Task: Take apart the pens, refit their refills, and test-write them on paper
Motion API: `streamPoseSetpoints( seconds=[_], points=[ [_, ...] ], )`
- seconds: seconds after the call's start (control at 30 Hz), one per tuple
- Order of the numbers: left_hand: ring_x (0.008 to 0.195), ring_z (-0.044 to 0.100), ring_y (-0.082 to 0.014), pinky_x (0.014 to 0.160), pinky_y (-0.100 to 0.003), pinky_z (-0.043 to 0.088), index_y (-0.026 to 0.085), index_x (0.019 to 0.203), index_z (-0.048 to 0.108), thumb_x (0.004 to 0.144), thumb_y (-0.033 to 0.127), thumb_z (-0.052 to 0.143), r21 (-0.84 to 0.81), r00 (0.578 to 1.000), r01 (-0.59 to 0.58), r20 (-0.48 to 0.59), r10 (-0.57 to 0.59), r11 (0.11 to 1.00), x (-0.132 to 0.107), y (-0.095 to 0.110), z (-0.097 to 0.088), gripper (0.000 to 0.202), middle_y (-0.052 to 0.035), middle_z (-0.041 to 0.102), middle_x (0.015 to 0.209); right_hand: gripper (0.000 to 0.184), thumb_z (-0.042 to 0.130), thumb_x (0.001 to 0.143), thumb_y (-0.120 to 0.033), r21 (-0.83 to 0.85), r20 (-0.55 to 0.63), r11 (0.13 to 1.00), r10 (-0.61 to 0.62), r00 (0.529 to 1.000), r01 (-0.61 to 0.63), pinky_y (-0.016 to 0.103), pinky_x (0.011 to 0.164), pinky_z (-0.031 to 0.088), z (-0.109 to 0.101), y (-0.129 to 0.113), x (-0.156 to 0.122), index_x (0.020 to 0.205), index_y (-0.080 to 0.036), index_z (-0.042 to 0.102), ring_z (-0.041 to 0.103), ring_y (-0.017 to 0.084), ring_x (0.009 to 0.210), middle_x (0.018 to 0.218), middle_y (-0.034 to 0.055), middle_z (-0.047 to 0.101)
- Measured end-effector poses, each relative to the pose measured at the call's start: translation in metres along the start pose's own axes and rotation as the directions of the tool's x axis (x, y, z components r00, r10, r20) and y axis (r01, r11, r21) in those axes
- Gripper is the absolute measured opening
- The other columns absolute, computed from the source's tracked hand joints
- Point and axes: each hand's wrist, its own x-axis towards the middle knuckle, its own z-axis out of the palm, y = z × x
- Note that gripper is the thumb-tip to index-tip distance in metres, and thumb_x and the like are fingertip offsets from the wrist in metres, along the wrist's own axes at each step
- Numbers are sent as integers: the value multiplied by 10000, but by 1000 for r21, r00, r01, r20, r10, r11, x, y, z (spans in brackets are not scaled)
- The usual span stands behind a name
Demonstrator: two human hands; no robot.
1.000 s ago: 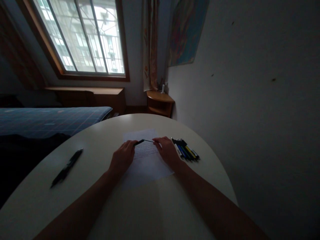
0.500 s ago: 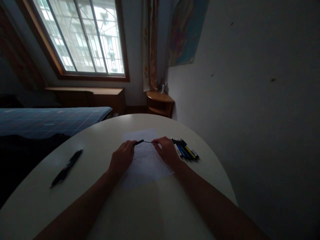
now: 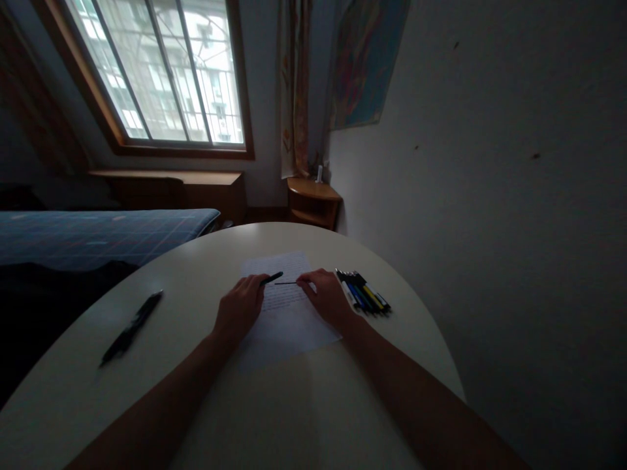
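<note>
A white sheet of paper (image 3: 289,326) with faint lines of writing lies on the round white table (image 3: 313,405). Above it my left hand (image 3: 241,310) is closed around a black pen barrel (image 3: 272,278), whose end points to the right. My right hand (image 3: 327,297) pinches a thin dark refill (image 3: 285,283) that points left toward the barrel. The refill's tip sits just below the barrel's end, apart from it.
A row of several pens (image 3: 363,293) lies on the table right of my right hand. One black pen (image 3: 130,327) lies alone at the table's left. A bed (image 3: 98,235) stands behind on the left, a wall close on the right, a small corner shelf (image 3: 313,196) beyond.
The thin refill was joined in line with the barrel's end. Now it has come out and sits slightly lower, held separately in my right hand. Both hands have barely shifted.
</note>
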Motion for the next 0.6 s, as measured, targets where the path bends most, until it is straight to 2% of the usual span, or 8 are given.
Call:
streamPoseSetpoints(
  seconds=[0.3,0.6],
  points=[
    [942,651,-210,725,-303,529,214,1107,596,963,248,465,-18,999,-33,-9,32,999,0,-1,2,197,-55,687,1045,91,639,894,-227,65,19,996,-56,998,55,319,853,416,2,3,-2,954,-212,705,643,178,895,927,20,743],
    [953,645,-205,757,-303,522,216,1123,591,965,233,452,-19,998,-57,8,57,998,-1,-1,0,210,-52,688,1048,70,644,887,-234,4,30,998,-59,998,59,327,862,403,1,1,-1,915,-213,704,636,188,907,918,20,745]
  ],
)
